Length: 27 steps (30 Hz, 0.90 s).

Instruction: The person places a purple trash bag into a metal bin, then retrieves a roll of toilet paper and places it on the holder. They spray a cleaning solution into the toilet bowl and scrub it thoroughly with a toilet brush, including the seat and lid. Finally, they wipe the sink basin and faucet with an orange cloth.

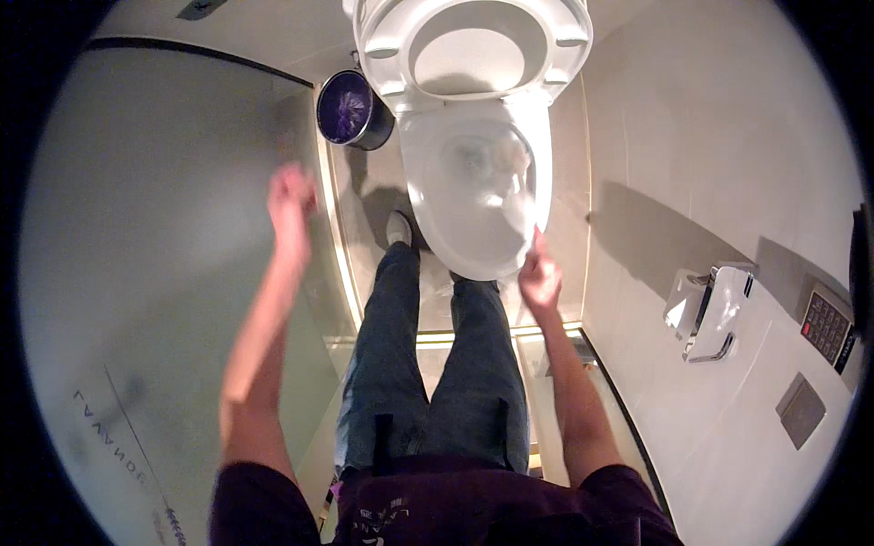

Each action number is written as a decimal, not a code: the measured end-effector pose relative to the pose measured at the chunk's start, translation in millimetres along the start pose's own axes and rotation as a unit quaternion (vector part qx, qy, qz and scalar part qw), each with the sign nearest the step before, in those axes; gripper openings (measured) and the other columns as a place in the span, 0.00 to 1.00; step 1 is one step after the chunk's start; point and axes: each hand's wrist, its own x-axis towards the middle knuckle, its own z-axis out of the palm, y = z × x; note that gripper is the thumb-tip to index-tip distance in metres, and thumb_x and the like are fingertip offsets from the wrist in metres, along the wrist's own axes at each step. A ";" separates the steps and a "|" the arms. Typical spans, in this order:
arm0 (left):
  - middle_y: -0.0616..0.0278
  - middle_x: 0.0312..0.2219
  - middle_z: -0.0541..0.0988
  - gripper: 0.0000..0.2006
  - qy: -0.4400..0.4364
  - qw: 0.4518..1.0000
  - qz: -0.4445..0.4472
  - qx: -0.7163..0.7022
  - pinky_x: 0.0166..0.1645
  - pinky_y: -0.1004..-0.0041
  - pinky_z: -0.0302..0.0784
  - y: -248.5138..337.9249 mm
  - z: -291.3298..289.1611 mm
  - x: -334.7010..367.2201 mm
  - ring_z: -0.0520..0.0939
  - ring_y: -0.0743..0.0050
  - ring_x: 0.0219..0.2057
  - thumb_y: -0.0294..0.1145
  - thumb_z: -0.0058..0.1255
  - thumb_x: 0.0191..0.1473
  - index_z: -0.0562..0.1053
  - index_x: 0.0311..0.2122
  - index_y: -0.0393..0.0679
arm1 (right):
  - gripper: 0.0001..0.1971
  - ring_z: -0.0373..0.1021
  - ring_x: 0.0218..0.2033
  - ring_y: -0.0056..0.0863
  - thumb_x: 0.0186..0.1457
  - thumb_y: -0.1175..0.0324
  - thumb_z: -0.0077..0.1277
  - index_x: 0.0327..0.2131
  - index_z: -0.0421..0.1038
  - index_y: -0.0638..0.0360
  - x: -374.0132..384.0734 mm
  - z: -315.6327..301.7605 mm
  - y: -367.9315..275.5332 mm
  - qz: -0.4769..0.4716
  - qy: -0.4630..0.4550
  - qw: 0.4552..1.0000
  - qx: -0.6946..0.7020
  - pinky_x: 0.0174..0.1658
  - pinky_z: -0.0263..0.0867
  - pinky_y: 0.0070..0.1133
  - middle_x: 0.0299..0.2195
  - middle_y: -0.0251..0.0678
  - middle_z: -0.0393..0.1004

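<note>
A white toilet point(421, 196) stands in front of me with its lid and seat point(390, 73) raised. My right hand point(542, 278) is closed at the right front rim of the bowl, one finger or thumb pointing up along it. A pale blur runs from that hand into the bowl; whether it is a held handle or a reflection is unclear. Motion smears my left hand point(291, 187), which hangs in the air left of the bowl near the glass panel. Its fingers look curled into a loose fist, and nothing shows in them.
Left of the toilet stands a dark bin point(369, 127) with a purple liner. A frosted glass panel point(164, 227) borders the left side. On the right wall are a metal toilet paper holder point(719, 309), a button panel point(827, 328) and a square plate point(801, 411).
</note>
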 end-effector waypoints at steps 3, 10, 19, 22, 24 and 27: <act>0.73 0.22 0.68 0.06 0.072 0.992 -0.103 0.014 0.23 0.79 0.63 -104.4 -98.7 -144.4 0.69 0.82 0.21 0.27 0.51 0.55 0.66 0.34 0.50 | 0.29 0.75 0.32 0.56 0.55 0.76 0.40 0.62 0.59 0.52 61.6 5.1 -18.0 0.057 -0.015 0.998 0.025 0.36 0.70 0.42 0.33 0.58 0.76; 0.67 0.27 0.75 0.14 0.132 0.961 -0.201 0.139 0.30 0.79 0.72 -154.6 -182.2 -315.3 0.75 0.81 0.27 0.22 0.55 0.49 0.71 0.43 0.39 | 0.41 0.77 0.30 0.42 0.49 0.72 0.48 0.67 0.46 0.58 86.1 72.6 -66.4 0.011 -0.026 0.999 -0.023 0.37 0.72 0.33 0.25 0.45 0.78; 0.65 0.31 0.77 0.14 0.016 0.972 -0.234 0.028 0.34 0.75 0.76 -188.7 -166.1 -301.8 0.79 0.77 0.31 0.25 0.54 0.53 0.71 0.46 0.41 | 0.41 0.74 0.25 0.51 0.45 0.78 0.46 0.66 0.51 0.53 -63.2 84.2 -80.9 -0.123 -0.154 0.965 -0.175 0.30 0.69 0.43 0.24 0.53 0.76; 0.65 0.30 0.77 0.13 -0.003 0.973 -0.231 -0.011 0.34 0.77 0.75 -221.4 -176.2 -312.7 0.78 0.79 0.30 0.26 0.54 0.54 0.71 0.45 0.41 | 0.39 0.74 0.24 0.53 0.48 0.79 0.44 0.66 0.51 0.51 -156.5 62.6 -24.0 -0.122 -0.168 0.947 -0.247 0.30 0.69 0.43 0.25 0.53 0.76; 0.65 0.29 0.76 0.12 0.004 0.966 -0.258 0.018 0.32 0.78 0.74 -234.1 -193.6 -308.4 0.76 0.80 0.29 0.26 0.53 0.54 0.71 0.45 0.41 | 0.42 0.73 0.24 0.50 0.47 0.77 0.46 0.68 0.48 0.44 -193.0 43.5 -0.2 -0.077 -0.168 0.943 -0.275 0.31 0.69 0.42 0.26 0.52 0.74; 0.65 0.28 0.75 0.13 -0.034 0.979 -0.158 0.127 0.30 0.78 0.74 -269.4 -224.4 -319.2 0.75 0.81 0.27 0.25 0.53 0.52 0.71 0.44 0.41 | 0.38 0.75 0.30 0.52 0.53 0.74 0.42 0.68 0.49 0.36 -202.1 23.2 21.5 0.014 -0.155 0.943 -0.294 0.36 0.70 0.42 0.30 0.54 0.74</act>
